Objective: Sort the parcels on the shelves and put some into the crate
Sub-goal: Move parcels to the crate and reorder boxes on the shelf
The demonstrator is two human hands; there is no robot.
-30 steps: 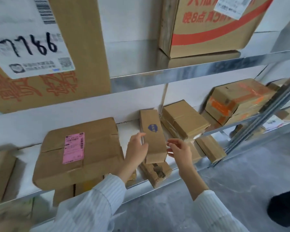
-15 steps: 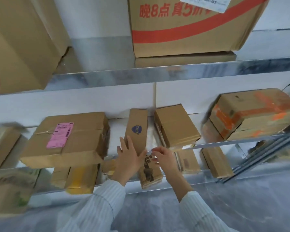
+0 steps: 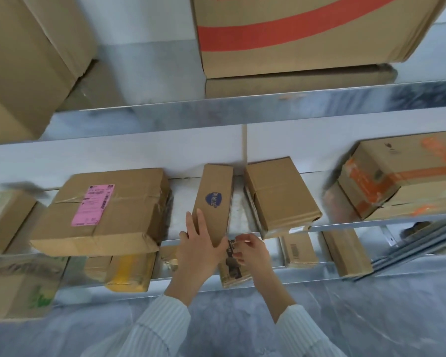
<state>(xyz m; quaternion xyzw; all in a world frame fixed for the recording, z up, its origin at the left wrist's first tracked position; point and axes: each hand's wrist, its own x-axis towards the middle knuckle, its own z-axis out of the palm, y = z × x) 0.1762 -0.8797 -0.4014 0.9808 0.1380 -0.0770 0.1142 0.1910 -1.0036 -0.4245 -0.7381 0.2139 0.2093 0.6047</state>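
A narrow brown parcel with a blue round logo (image 3: 214, 199) lies lengthwise on the middle metal shelf (image 3: 345, 224). My left hand (image 3: 198, 243) rests flat against its near left corner, fingers spread. My right hand (image 3: 247, 249) sits at the parcel's near right corner with fingertips pinched together; whether they grip the box is unclear. Left of it lies a wide parcel with a pink label (image 3: 106, 212). To the right is a plain brown box (image 3: 281, 194). No crate is in view.
A box with orange tape (image 3: 402, 176) sits at the shelf's right. The top shelf holds a large carton with a red stripe (image 3: 307, 34) and another carton (image 3: 29, 60). The lower shelf has several small parcels, including a yellow one (image 3: 129, 274). Grey floor lies below.
The view has drifted right and downward along the shelf. The narrow parcel has been pushed back flat on the shelf, and both hands have slid down to its near end.
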